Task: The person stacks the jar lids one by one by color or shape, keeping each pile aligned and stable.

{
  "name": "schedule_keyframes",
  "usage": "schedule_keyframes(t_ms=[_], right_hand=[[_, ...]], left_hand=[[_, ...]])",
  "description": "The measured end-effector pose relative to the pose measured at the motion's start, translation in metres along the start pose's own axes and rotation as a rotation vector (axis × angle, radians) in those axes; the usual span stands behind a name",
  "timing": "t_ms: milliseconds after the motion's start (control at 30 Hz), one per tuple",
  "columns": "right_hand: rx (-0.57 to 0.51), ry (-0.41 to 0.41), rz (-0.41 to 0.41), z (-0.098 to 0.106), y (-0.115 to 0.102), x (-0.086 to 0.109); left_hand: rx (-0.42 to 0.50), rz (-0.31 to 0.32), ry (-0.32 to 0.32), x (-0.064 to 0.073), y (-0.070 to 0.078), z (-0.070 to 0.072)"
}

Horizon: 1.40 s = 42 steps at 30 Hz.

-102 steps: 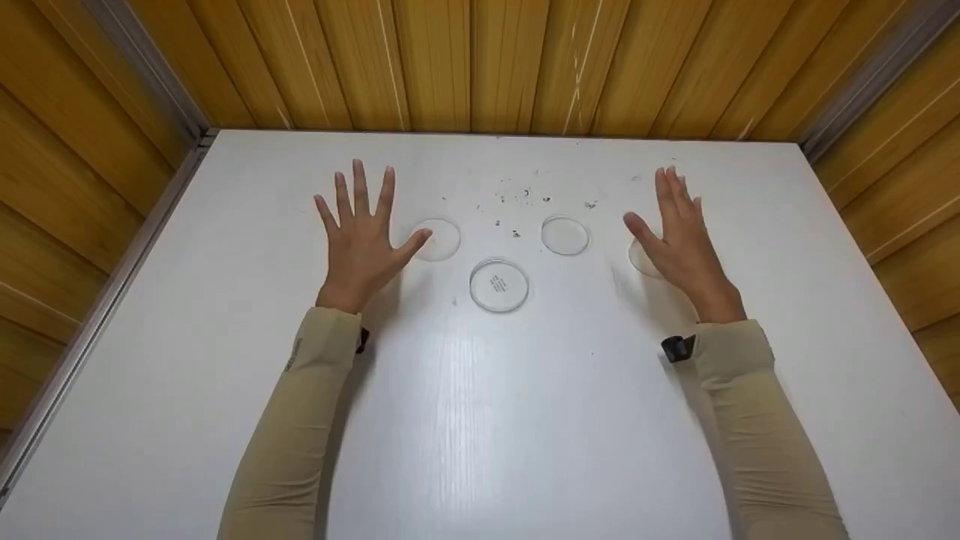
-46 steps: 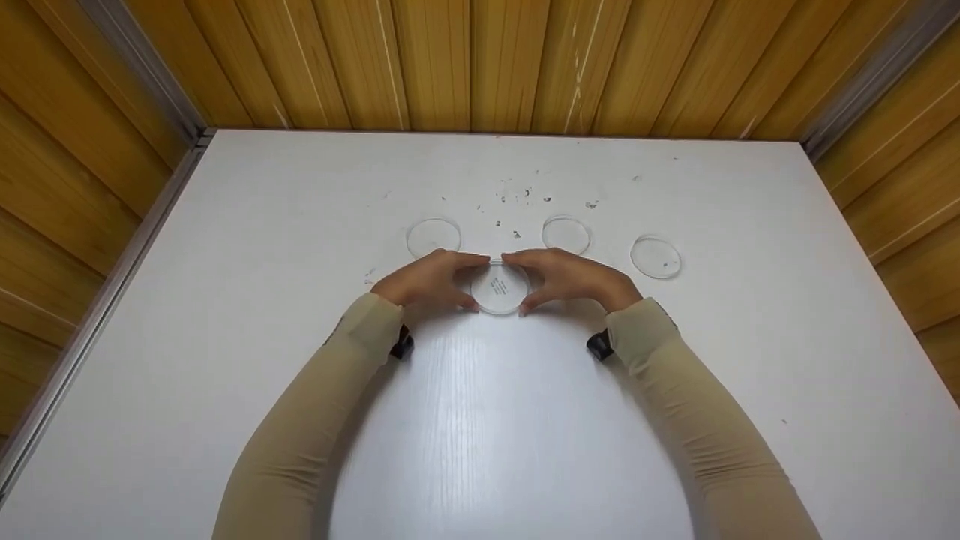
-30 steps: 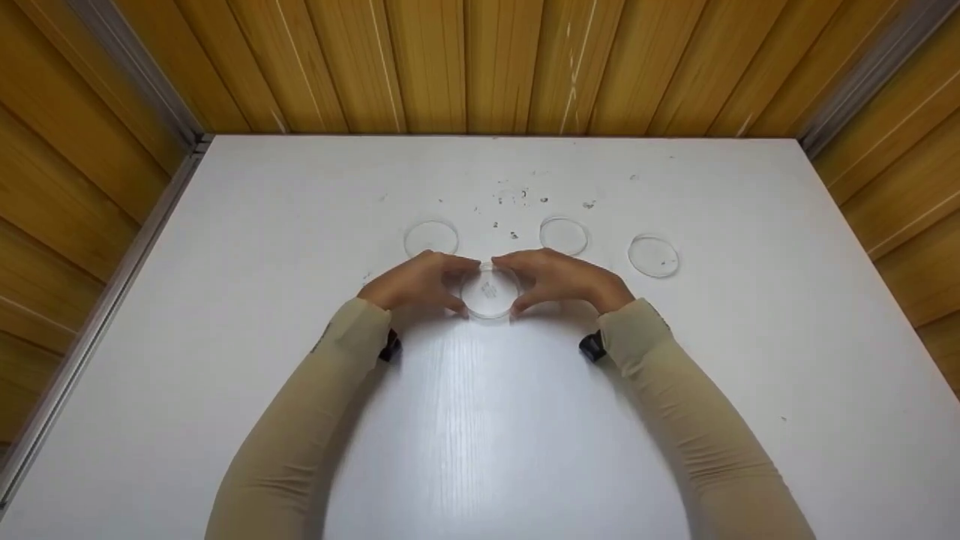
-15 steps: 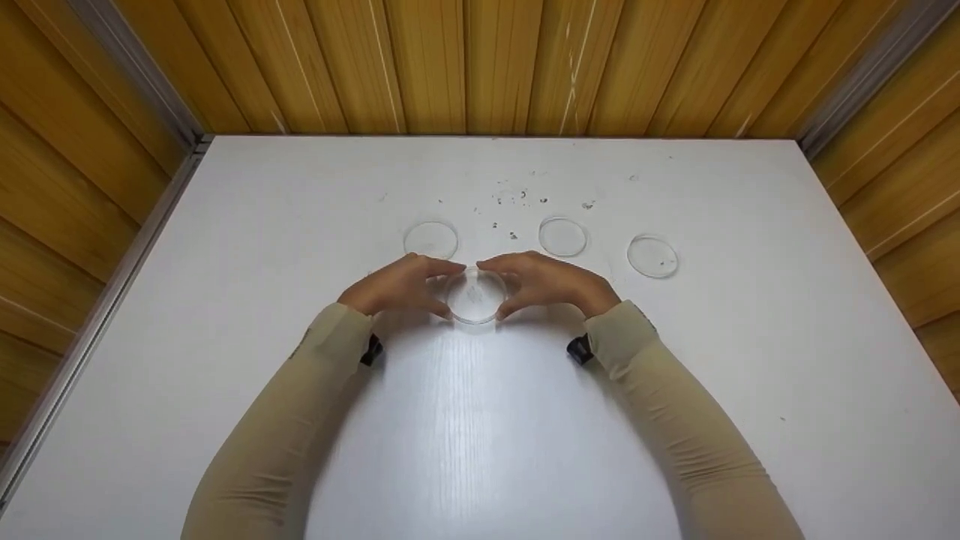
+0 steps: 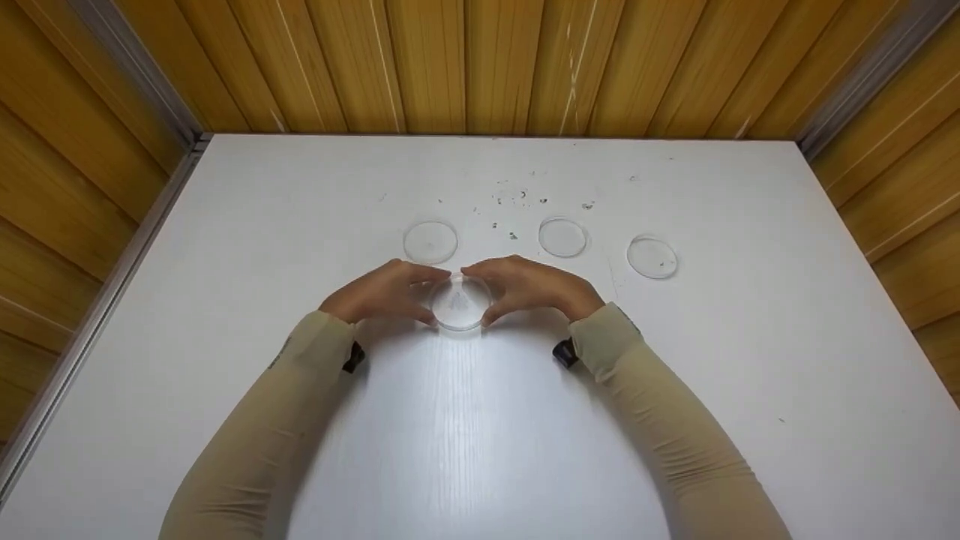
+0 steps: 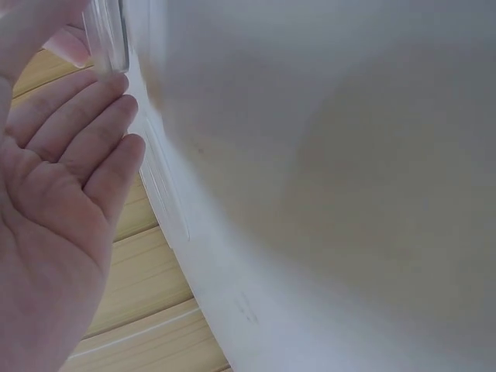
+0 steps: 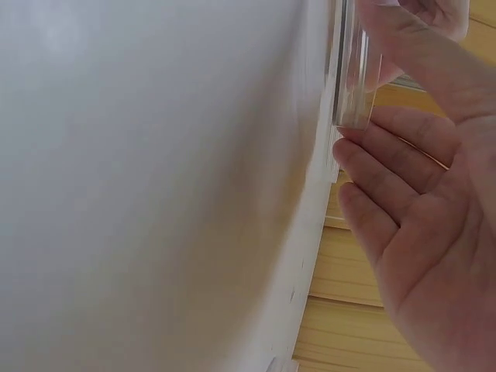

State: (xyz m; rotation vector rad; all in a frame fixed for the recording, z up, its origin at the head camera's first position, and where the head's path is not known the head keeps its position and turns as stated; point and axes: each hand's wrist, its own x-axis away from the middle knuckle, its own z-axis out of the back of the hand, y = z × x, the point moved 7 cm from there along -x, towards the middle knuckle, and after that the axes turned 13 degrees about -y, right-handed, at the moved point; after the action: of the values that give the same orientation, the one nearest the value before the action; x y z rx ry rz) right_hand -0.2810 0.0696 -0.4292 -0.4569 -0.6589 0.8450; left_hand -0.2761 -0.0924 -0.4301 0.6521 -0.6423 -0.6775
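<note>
Dish now further left, pinched by left hand and right hand, print illegible.

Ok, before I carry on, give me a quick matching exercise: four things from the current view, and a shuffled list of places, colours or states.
Things
1. nearest dish
2. rightmost dish
3. left sleeve
4. back wall

Descriptions
A. beige
B. lying on the white table, touched by neither hand
C. yellow-brown, with a wood-grain look
D. held between the left hand and the right hand

Pairs: 1-D, 2-B, 3-A, 4-C
</note>
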Motion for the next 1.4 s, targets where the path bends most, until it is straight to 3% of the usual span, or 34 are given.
schedule_keyframes(t_ms=[400, 700, 1033, 1400], right_hand=[[-0.017, 0.000, 0.015, -0.004, -0.010, -0.007], [0.010, -0.001, -0.024, -0.006, -0.012, -0.007], [0.033, 0.020, -0.006, -0.006, -0.016, -0.005], [0.007, -0.006, 0.028, -0.008, -0.018, -0.007]], left_hand=[[-0.025, -0.025, -0.002, 0.009, -0.003, -0.002], [-0.069, 0.044, -0.011, 0.013, -0.004, -0.005], [-0.072, 0.027, -0.015, 0.013, -0.004, -0.007], [-0.075, 0.048, -0.028, 0.015, -0.005, -0.007]])
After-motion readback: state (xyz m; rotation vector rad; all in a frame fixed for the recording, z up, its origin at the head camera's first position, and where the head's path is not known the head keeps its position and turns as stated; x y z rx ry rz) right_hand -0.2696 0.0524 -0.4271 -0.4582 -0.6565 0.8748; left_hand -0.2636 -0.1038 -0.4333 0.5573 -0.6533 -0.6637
